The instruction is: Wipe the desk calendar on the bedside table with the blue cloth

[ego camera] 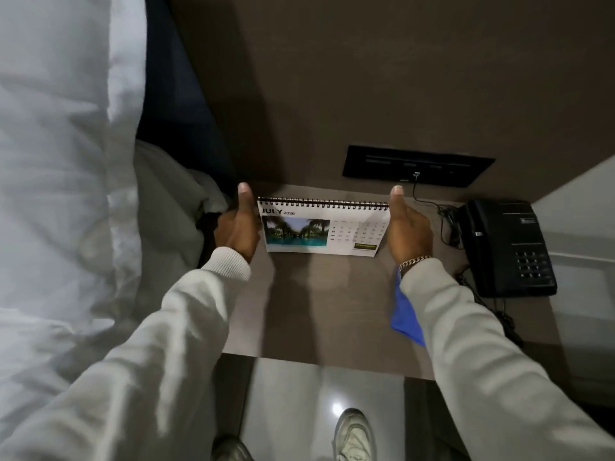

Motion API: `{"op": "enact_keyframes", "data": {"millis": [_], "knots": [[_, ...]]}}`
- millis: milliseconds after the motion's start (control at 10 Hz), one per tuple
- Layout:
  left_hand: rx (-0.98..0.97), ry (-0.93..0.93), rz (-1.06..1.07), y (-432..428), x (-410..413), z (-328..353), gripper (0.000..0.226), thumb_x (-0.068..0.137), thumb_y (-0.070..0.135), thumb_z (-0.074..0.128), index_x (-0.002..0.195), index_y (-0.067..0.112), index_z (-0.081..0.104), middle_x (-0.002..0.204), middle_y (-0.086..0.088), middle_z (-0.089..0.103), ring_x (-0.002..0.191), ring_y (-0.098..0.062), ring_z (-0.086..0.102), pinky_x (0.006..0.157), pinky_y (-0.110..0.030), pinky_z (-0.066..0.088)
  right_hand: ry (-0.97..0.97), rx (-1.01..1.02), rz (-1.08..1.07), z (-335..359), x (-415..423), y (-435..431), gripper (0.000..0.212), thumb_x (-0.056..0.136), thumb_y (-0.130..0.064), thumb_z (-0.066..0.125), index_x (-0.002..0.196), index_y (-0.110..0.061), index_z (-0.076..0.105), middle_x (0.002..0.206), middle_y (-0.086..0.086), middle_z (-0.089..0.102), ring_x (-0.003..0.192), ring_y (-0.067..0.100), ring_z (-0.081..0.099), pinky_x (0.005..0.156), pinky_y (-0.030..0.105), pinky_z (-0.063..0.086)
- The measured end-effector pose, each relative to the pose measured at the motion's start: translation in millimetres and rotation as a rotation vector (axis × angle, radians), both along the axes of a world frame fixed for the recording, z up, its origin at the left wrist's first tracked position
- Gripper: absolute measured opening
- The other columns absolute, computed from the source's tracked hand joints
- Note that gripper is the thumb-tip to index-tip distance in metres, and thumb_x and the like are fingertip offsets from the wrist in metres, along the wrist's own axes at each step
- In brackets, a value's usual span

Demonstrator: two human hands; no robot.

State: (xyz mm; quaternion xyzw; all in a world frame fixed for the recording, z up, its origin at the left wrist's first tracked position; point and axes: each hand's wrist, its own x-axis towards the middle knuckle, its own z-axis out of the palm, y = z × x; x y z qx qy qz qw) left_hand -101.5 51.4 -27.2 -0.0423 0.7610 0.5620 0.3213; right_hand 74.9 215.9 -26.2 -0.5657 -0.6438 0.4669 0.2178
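Desk calendar (324, 227): upright on surface (299, 311), gripped at both side edges.
Left hand (238, 227): clasping left edge, thumb up.
Right hand (407, 231): clasping right edge; blue cloth (406, 314) hanging beneath wrist.
Telephone (507, 247): near right edge.

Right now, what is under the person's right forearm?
A blue cloth shows beneath the right sleeve, over the bedside table. Its upper part is covered by the wrist, so whether the right hand grips it cannot be seen.
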Motion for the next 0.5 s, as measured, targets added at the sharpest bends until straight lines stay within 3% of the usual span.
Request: {"op": "enact_keyframes", "data": {"millis": [100, 200, 300, 400, 500], "knots": [[0.068, -0.009, 0.001, 16, -10, 3, 0.081, 0.064, 0.086, 0.04, 0.084, 0.012, 0.068, 0.097, -0.01, 0.069, 0.089, -0.023, 0.064, 0.087, -0.037, 0.053, 0.031, -0.038, -0.027, -1, -16, 12, 0.065, 0.088, -0.068, 0.038, 0.064, -0.01, 0.058, 0.07, 0.0, 0.065, 0.073, 0.022, 0.061, 0.064, 0.028, 0.047], [0.173, -0.017, -0.022, 33, -25, -1, 0.063, 0.088, 0.068, 0.037, 0.084, 0.012, 0.066, 0.096, -0.009, 0.066, 0.084, -0.02, 0.061, 0.071, -0.03, 0.049, 0.078, -0.093, -0.008, -4, -30, 25, 0.071, 0.082, -0.074, 0.039, 0.082, -0.009, 0.068, 0.095, 0.01, 0.073, 0.093, 0.03, 0.066, 0.09, 0.046, 0.054], [0.239, -0.02, -0.076, 44, -39, -3, 0.063, 0.093, 0.062, 0.032, 0.105, 0.009, 0.064, 0.104, -0.008, 0.068, 0.089, -0.017, 0.065, 0.07, -0.029, 0.05, 0.125, -0.074, 0.047, -10, -40, 32, 0.06, 0.081, -0.074, 0.039, 0.084, -0.023, 0.07, 0.099, 0.002, 0.073, 0.097, 0.024, 0.067, 0.094, 0.047, 0.053], [0.231, -0.006, -0.086, 49, -46, -3, 0.066, 0.092, 0.064, 0.033, 0.112, 0.009, 0.064, 0.106, -0.007, 0.071, 0.094, -0.017, 0.067, 0.075, -0.035, 0.052, 0.16, -0.077, 0.035, -14, -45, 33, 0.052, 0.082, -0.069, 0.043, 0.078, -0.024, 0.066, 0.095, 0.0, 0.074, 0.093, 0.022, 0.067, 0.091, 0.049, 0.054], [0.234, 0.018, -0.086, 47, -49, -5, 0.061, 0.091, 0.064, 0.035, 0.107, 0.014, 0.066, 0.105, -0.003, 0.071, 0.094, -0.015, 0.067, 0.072, -0.035, 0.052, 0.178, -0.089, 0.013, -11, -47, 29, 0.048, 0.086, -0.064, 0.044, 0.108, -0.028, 0.066, 0.12, 0.002, 0.068, 0.112, 0.023, 0.061, 0.102, 0.045, 0.047]]}}
